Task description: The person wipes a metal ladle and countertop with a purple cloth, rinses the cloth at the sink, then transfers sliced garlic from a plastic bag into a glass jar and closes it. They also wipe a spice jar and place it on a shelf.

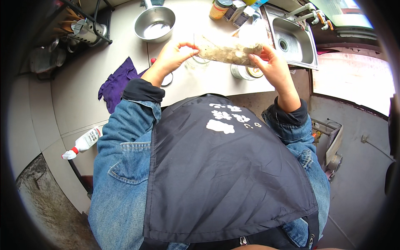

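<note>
A clear plastic bag with pale, dried-looking pieces in it is stretched level above the counter between my hands. My left hand pinches its left edge between thumb and fingertips. At the other end, my right hand grips the bag with thumb and fingers. Below the bag stand an open-looking glass jar and, farther right, a second glass jar with a gold-coloured lid. A round white lid lies beside my left wrist. What exactly the pieces are, I cannot tell.
A steel saucepan stands at the back, with a lidded container and cartons right of it. A steel sink is at the right. Purple cloth and a white spray bottle lie left; a black rack holds utensils.
</note>
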